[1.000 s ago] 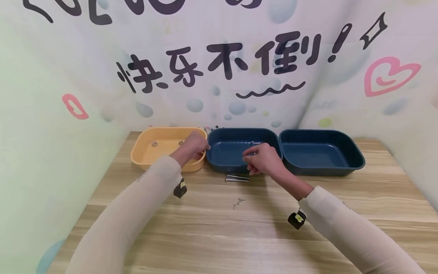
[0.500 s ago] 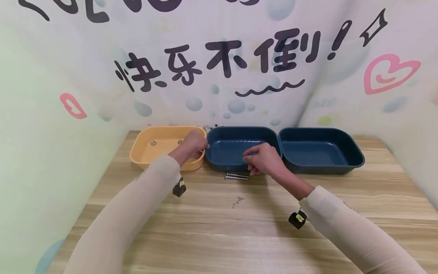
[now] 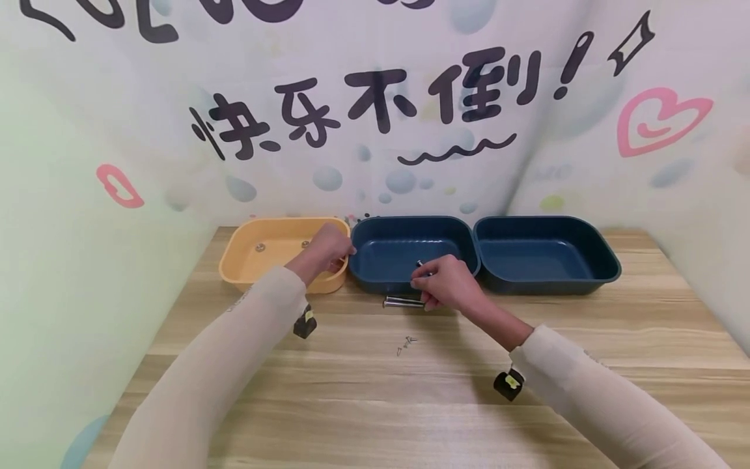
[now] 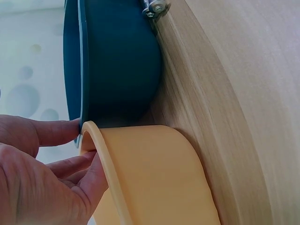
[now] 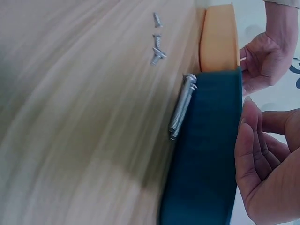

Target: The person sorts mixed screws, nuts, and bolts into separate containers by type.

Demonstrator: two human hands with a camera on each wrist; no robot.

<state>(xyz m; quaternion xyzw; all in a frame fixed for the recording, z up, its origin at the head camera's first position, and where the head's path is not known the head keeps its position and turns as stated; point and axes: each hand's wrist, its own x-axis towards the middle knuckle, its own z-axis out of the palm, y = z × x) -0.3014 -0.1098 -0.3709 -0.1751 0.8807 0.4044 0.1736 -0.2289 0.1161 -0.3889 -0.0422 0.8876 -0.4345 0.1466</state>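
My left hand [image 3: 328,244] is at the right end of the yellow bin [image 4: 154,173]. Its fingers reach inside the bin while the thumb lies at the rim of the middle blue bin [image 4: 117,61], so it grips the adjoining rims. Over the front rim of that blue bin, my right hand [image 3: 448,281] has thumb and fingertips together. A metal bolt [image 3: 419,263] shows just past those fingertips, apparently pinched; most of it is hidden. Two long bolts [image 5: 183,105] lie side by side on the table against the blue bin's front.
Several small screws [image 3: 407,344] lie on the wooden table [image 3: 351,404] nearer the person. Nuts [image 3: 260,247] sit in the yellow bin. Another blue bin [image 3: 547,286] stands at the right, touching the middle one. A printed cloth [image 3: 328,176] hangs behind the bins.
The bolt at my right fingertips, hidden half a second ago, shows again, lower and farther left than a second ago. My left hand keeps its place on the rims. The head view shifts slightly.
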